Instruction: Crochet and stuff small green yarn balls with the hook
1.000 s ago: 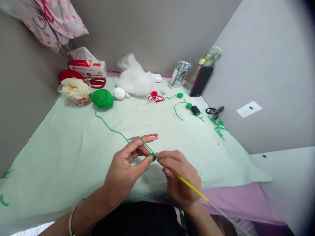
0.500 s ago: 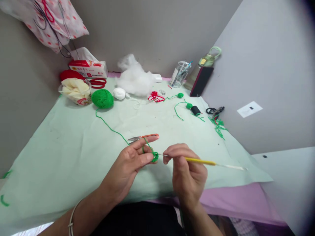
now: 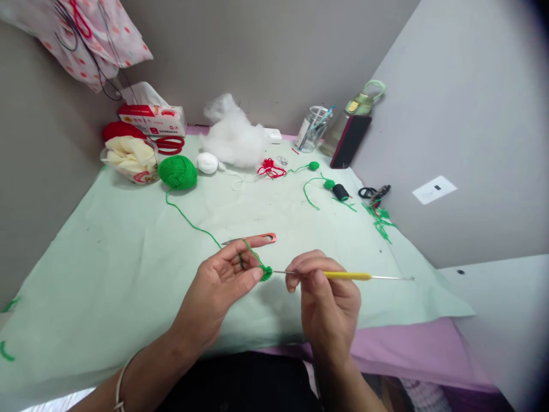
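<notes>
My left hand [image 3: 218, 286] pinches a small green crochet piece [image 3: 266, 273] between thumb and fingers, with green yarn looped over the raised index finger. That yarn runs back to a green ball [image 3: 177, 173] at the left. Closed around a crochet hook with a yellow handle [image 3: 349, 276] is my right hand [image 3: 328, 297]. The hook's thin tip points left and reaches the green piece; whether it is inside a stitch cannot be made out. Orange-handled snips [image 3: 268, 237] lie just behind my left index finger.
Behind stand a tissue box [image 3: 158, 120], white stuffing [image 3: 234, 137], a clear cup [image 3: 314, 130] and a bottle [image 3: 338, 131] with a phone [image 3: 350, 142] against it. Red scissors [image 3: 170, 145], a white ball [image 3: 208, 163] and green yarn scraps [image 3: 381, 223] lie on the green cloth [image 3: 128, 257].
My left hand and the green piece have shifted slightly left, and the piece has turned. The hook now lies more level, its far end raised and swung left.
</notes>
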Available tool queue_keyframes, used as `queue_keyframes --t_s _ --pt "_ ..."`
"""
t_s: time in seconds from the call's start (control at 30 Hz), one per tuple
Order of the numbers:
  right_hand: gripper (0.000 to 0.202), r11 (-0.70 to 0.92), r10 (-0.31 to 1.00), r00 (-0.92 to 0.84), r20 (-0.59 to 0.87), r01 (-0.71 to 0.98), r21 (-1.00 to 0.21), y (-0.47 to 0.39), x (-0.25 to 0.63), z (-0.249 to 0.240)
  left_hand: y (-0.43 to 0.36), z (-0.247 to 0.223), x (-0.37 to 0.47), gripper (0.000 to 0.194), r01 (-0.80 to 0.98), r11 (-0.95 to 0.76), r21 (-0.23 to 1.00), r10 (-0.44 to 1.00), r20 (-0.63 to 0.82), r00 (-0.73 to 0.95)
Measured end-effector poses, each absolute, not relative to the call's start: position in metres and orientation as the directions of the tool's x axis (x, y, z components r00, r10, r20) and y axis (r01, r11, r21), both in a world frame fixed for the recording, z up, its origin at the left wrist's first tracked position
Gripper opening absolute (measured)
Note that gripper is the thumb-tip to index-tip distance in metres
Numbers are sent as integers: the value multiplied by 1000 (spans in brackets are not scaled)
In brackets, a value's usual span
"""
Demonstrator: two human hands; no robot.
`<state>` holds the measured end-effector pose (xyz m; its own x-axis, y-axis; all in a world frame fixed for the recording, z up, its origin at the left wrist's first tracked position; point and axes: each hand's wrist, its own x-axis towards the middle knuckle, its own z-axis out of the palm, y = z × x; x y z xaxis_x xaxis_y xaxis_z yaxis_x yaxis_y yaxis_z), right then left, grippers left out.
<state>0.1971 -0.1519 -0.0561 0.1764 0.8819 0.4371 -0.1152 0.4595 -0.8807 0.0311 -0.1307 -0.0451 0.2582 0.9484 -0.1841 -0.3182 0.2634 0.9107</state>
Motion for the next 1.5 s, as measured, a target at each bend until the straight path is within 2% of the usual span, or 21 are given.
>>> queue_keyframes --t_s 0.1,0.23,0.33,0.43,0.5,0.53,0.6,0.67,0.73,0.9,1.0,1.17,1.33,1.5 --pt "20 442 896 136 423 -173 -880 -150 197 -57 -133 -47 34 36 -328 275 904 940 -181 289" --pt "19 463 885 90 458 -54 -885 -149 195 -56 -134 -48 38 41 -348 332 877 914 -207 350" --pt "23 506 853 86 515 102 -856 -151 191 -59 -134 -46 42 46 -353 353 866 912 -235 336" --pt "34 601 743 63 666 376 -705 -153 189 -65 -133 -44 46 49 -429 398 811 903 -266 336" --pt "39 629 689 30 724 472 -618 -154 189 -69 -132 -43 46 45 -502 485 716 865 -308 395" --pt "38 624 696 44 717 456 -634 -153 190 -69 -130 -44 46 43 -528 528 666 842 -329 427" --pt "29 579 762 140 633 292 -761 -151 193 -67 -128 -45 44 37 -555 561 614 824 -348 448" --pt "25 505 838 218 500 36 -863 -149 194 -63 -126 -45 42 31 -559 516 649 852 -327 408" --pt "22 452 885 194 423 -134 -882 -146 194 -60 -127 -46 42 28 -521 455 722 882 -284 377" --pt "18 435 898 128 420 -119 -893 -144 188 -61 -131 -46 42 38 -406 370 836 906 -229 355" --pt "18 368 929 130 347 -217 -904 -144 189 -63 -130 -45 39 40 -363 342 867 915 -221 337" --pt "20 263 965 97 244 -372 -890 -141 193 -61 -129 -43 35 32 -322 294 900 936 -202 289" --pt "22 307 951 52 306 -308 -901 -142 197 -58 -130 -42 33 30 -302 280 911 936 -190 296" --pt "25 513 857 28 514 39 -857 -149 200 -50 -131 -46 33 30 -285 247 926 946 -167 276"
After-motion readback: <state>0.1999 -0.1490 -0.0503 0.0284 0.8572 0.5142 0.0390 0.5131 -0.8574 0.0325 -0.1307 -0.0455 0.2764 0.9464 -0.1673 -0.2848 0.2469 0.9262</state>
